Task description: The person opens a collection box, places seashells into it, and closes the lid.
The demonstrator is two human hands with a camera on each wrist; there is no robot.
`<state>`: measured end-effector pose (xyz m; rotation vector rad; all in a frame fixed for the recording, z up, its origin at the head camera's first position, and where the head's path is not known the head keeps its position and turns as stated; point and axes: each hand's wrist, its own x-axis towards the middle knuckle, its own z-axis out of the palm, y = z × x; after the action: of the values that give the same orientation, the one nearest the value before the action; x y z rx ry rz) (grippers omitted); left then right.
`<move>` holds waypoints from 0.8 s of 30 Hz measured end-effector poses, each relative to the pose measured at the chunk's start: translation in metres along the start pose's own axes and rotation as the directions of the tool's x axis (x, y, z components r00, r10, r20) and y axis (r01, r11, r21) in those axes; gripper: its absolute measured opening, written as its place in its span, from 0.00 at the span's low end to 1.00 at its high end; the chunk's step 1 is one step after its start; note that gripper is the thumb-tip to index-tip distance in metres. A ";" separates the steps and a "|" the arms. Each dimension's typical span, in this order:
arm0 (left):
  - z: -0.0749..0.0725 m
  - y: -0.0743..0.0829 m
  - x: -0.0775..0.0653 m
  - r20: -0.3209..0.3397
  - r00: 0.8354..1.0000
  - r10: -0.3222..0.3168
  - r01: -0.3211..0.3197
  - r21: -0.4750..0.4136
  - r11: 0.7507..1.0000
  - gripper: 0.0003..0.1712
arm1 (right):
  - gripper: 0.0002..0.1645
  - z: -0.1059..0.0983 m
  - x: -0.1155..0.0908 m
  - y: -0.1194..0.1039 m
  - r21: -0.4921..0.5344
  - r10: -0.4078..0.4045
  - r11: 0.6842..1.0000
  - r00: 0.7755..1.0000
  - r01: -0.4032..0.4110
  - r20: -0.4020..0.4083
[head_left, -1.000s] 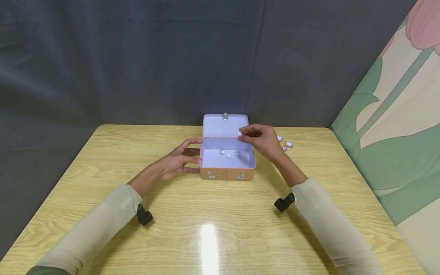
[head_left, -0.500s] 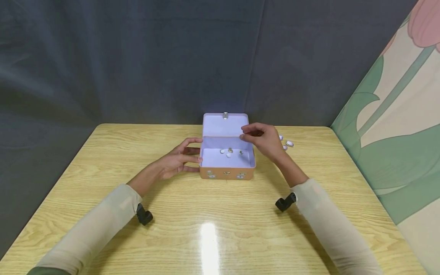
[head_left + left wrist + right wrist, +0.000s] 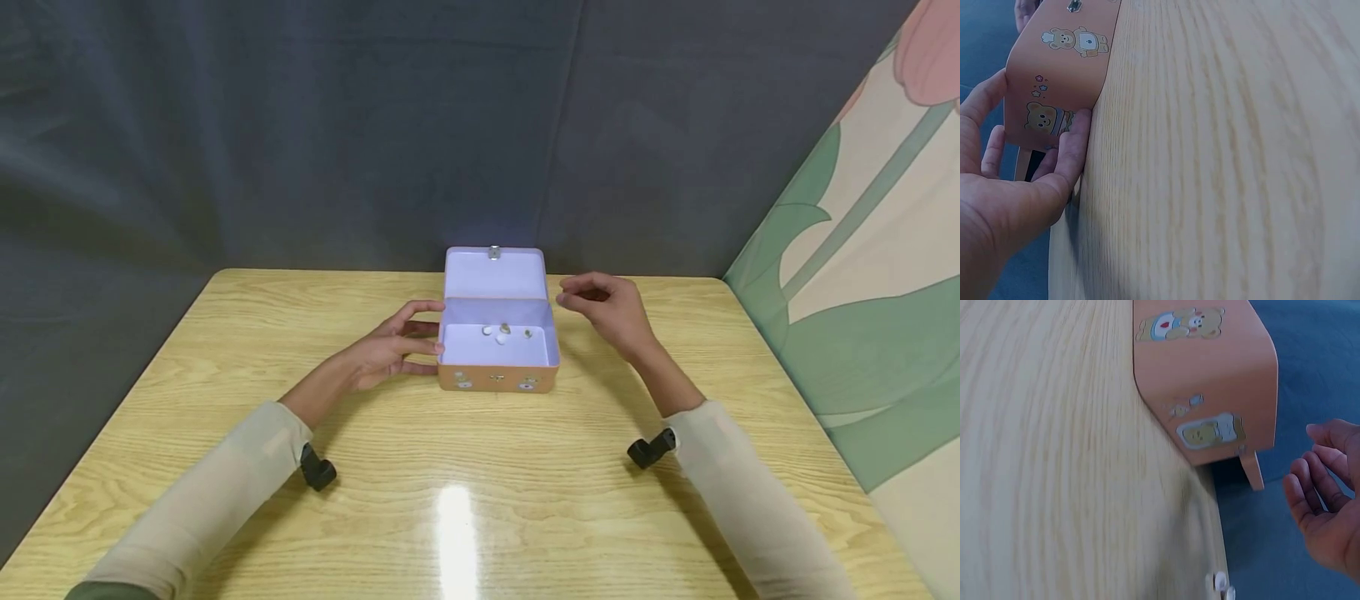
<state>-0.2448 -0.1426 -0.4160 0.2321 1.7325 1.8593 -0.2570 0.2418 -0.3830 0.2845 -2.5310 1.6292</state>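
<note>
An orange tin box point(image 3: 480, 380) with bear pictures and a lilac inside stands on the table, its lid point(image 3: 495, 277) raised at the back. Several small white rounded pieces point(image 3: 501, 339), some showing a gold-coloured side, lie on its floor. My left hand point(image 3: 378, 350) touches the box's left side with spread fingers; in the left wrist view its thumb point(image 3: 1072, 150) lies low along that side. To the right of the box, in the air, is my right hand point(image 3: 611, 312), fingers loosely bent and nothing between them. The right wrist view shows that hand point(image 3: 1332, 500) apart from the box.
More white pieces point(image 3: 1219, 581) lie near the table's far edge, right of the box; my right hand hides them in the head view. A dark curtain point(image 3: 375, 133) hangs behind the wooden table point(image 3: 360, 500). A flower-patterned panel point(image 3: 885, 292) borders the right side.
The white piece pinched in my right hand dropped into the box, where one more piece now lies. That hand then moved right, away from the box. My left hand stayed.
</note>
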 end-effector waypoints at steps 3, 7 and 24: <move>0.000 0.000 0.000 -0.007 1.000 -0.001 0.001 -0.002 1.000 0.45 | 0.20 -0.005 -0.002 0.005 -0.007 0.012 1.000 1.000 -0.012 -0.007; 0.000 -0.001 0.001 -0.012 1.000 -0.002 0.002 -0.001 1.000 0.45 | 0.23 -0.013 -0.006 0.011 -0.027 0.035 0.999 0.999 -0.035 -0.008; -0.002 -0.003 0.002 -0.009 1.000 -0.002 0.002 0.007 1.000 0.45 | 0.26 -0.064 -0.013 0.044 -0.140 0.091 0.985 0.995 -0.096 -0.045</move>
<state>-0.2464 -0.1430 -0.4196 0.2249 1.7445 1.8561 -0.2540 0.3186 -0.3978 0.1205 -2.6517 1.4587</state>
